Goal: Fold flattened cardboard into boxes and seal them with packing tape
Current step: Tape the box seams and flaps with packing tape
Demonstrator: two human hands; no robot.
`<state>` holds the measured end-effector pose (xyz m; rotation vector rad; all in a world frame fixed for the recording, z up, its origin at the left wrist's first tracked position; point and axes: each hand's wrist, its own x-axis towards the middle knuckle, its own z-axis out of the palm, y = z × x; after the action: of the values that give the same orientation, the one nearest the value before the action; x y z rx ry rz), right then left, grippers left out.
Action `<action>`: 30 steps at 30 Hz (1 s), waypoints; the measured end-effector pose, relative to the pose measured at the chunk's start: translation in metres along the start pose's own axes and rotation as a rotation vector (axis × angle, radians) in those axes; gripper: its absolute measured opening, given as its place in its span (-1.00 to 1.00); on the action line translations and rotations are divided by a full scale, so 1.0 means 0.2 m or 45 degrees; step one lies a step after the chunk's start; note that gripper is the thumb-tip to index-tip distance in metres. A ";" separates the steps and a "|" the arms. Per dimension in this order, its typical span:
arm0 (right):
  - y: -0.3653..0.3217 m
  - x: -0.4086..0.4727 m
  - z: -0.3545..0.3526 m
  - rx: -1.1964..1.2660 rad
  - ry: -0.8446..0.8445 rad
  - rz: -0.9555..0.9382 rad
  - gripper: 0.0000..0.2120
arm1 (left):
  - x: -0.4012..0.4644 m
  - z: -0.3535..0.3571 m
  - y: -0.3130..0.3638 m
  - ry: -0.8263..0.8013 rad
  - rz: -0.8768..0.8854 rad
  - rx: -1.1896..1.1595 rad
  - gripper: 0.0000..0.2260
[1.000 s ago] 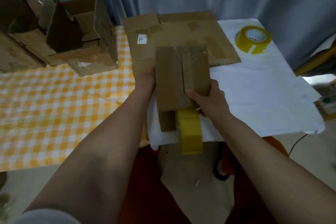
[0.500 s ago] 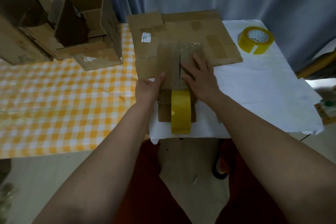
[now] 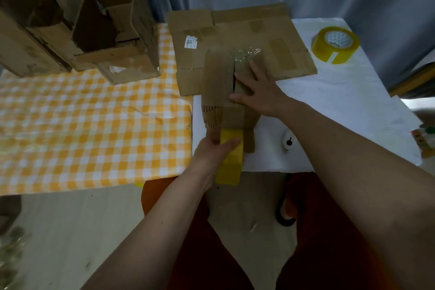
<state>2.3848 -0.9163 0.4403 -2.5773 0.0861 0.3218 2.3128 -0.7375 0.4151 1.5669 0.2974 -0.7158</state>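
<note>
From the head camera, a small cardboard box (image 3: pixel 226 87) is sitting on the white cloth (image 3: pixel 341 106) at the near edge of the table, partly overlapping a flattened cardboard sheet (image 3: pixel 247 37) lying behind it. The right hand (image 3: pixel 256 92) is pressing flat on the box's top flaps, fingers spread and straight, just right of the centre seam, where clear tape is glinting at the far end. The left hand (image 3: pixel 216 150) is gripping a yellow tape roll (image 3: pixel 231 160) against the box's near side, fingers curled over the roll and thumb across its yellow face. A second roll of tape (image 3: pixel 335 45) is resting well apart at the cloth's far right. Several opened cardboard boxes (image 3: pixel 94 37) are standing on the orange checked tablecloth (image 3: pixel 82 129) to the left. A small white object (image 3: pixel 287 142) is lying just right of the box.
</note>
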 end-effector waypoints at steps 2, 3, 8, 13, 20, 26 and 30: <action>-0.01 0.00 0.00 0.001 0.004 -0.008 -0.33 | -0.01 -0.01 -0.02 0.029 -0.069 -0.092 -0.76; -0.01 0.00 0.00 0.016 0.015 -0.006 -0.34 | 0.00 0.00 -0.01 0.037 -0.053 -0.108 -0.75; 0.00 0.00 0.00 0.049 0.031 -0.005 -0.36 | 0.05 0.01 0.08 0.022 0.030 -0.104 -0.72; 0.03 0.01 -0.01 0.148 0.038 -0.003 -0.37 | 0.11 0.00 0.11 -0.001 0.030 -0.112 -0.36; 0.05 -0.01 -0.01 0.368 0.089 -0.077 -0.39 | 0.16 0.04 0.06 0.154 0.089 -0.207 -0.68; 0.16 -0.16 -0.04 0.779 0.593 0.090 -0.60 | 0.18 0.04 0.04 0.198 0.102 -0.251 -0.73; 0.44 -0.24 0.08 0.097 0.083 0.291 -0.60 | 0.19 0.03 0.04 0.199 0.102 -0.239 -0.74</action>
<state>2.3239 -0.9822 0.3939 -2.5054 0.4113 0.3118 2.3458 -0.7537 0.3984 1.4490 0.4040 -0.4895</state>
